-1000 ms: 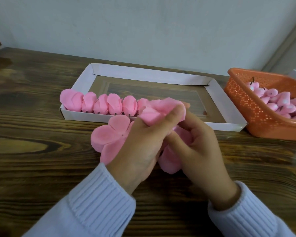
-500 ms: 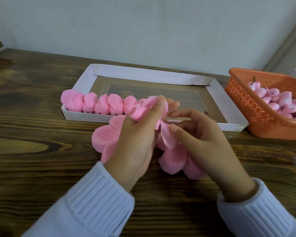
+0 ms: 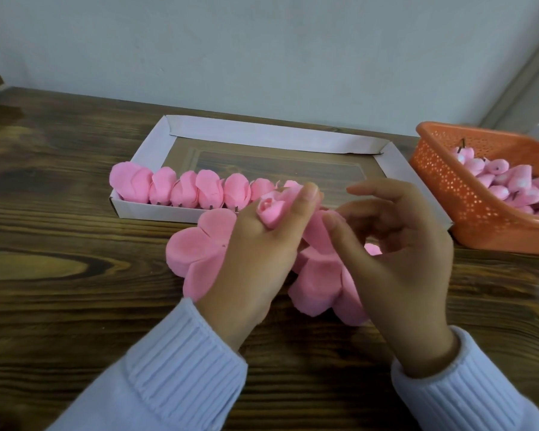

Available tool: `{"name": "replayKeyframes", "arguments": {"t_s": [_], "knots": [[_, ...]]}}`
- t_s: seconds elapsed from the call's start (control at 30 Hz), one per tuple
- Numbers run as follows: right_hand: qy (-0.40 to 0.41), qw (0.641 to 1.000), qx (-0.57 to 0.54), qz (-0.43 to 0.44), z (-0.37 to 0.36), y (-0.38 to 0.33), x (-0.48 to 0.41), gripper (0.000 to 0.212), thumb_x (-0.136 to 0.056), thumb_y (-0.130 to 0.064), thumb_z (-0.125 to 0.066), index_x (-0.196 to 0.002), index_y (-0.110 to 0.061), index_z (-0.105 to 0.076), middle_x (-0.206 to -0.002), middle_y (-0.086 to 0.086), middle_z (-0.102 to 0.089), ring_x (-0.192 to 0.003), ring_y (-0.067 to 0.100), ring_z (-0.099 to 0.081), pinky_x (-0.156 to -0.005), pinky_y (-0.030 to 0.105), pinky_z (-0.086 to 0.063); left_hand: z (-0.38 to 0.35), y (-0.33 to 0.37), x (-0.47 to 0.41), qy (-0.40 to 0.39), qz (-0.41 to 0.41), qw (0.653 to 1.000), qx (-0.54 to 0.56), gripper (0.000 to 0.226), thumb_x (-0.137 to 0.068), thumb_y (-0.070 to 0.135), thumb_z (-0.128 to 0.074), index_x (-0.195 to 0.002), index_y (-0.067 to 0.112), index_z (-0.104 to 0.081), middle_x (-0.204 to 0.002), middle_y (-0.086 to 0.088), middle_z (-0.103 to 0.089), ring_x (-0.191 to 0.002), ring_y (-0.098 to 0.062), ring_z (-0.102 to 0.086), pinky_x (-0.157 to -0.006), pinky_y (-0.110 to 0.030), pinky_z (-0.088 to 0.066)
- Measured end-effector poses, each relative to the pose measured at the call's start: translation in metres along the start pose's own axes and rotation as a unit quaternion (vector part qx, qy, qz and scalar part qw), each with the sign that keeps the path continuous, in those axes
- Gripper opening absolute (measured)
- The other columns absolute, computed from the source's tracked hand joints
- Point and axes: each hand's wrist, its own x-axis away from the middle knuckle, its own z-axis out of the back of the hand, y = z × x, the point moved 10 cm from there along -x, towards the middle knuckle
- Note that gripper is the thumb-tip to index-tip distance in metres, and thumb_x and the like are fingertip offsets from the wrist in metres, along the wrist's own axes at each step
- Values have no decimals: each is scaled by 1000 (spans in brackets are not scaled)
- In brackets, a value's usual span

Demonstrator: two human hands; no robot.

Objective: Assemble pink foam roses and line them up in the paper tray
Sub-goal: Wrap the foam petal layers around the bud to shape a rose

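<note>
Dark wooden table (image 3: 59, 275) is running under a pale wall, and the paper tray (image 3: 262, 135) is sitting at the upper middle of the frame with a row of finished roses (image 3: 181, 191) leaning along its near edge. Just below that row the left hand (image 3: 255, 262) is pinching a rose bud (image 3: 269, 211) between thumb and forefinger. The bud's tip is pointing to the upper left and its base is running down into the fingers. The right hand (image 3: 402, 269) is hovering just right of it with its fingers loosely spread. Its thumb is touching a loose petal (image 3: 316, 234) that is rising between the two hands, so this hand is the nearer one for wrapping. Whether it is actually pinching that petal, I cannot tell. Flat petal stacks (image 3: 196, 253) are lying on the table, partly hidden under both hands. The bud's stem is out of sight. At right the orange basket (image 3: 467, 213) is being cut off by the frame edge.
</note>
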Motion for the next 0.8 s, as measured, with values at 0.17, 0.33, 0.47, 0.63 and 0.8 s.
{"name": "replayKeyframes", "arguments": {"t_s": [0.17,0.33,0.47,0.63,0.8], "knots": [[32,995,-85,-46,8,9,-2,26,-81,-6,-71,-98,-18,-57,-76,-3,-70,-67,6,-67,-61,14,-49,-18,4,3,-71,-24,997,-34,44,-76,60,-56,-82,19,-71,-79,0,-71,-82,-17,-69,-80,-47,-58],[52,977,-182,-96,10,21,-4,9,-91,-6,-58,-95,-14,-58,-81,5,-68,-66,11,-66,-60,18,-50,-27,0,5,-119,15,990,68,81,-53,72,-77,-98,6,-65,-70,1,-60,-70,-13,-58,-87,-51,-55],[10,964,-195,-178,-3,40,1,17,-95,2,-48,-94,-11,-59,-81,-5,-68,-67,5,-65,-59,17,-50,-34,2,6,-162,22,974,157,60,-57,37,-92,-98,10,-58,-71,6,-61,-73,-10,-63,-81,-36,-50],[-82,961,-146,-218,-25,48,8,18,-93,2,-50,-91,-12,-62,-74,-6,-67,-63,5,-62,-50,15,-45,-17,6,4,-80,-12,988,135,22,-77,16,-71,-99,23,-71,-85,-6,-70,-86,-20,-70,-79,-38,-56],[-120,949,-158,-244,-32,48,13,14,-96,-4,-50,-95,-3,-64,-71,6,-66,-55,7,-61,-44,13,-39,-8,21,7,-41,-69,993,91,13,-74,27,-72,-86,23,-72,-79,-2,-70,-79,-20,-70,-69,-39,-59]]}}
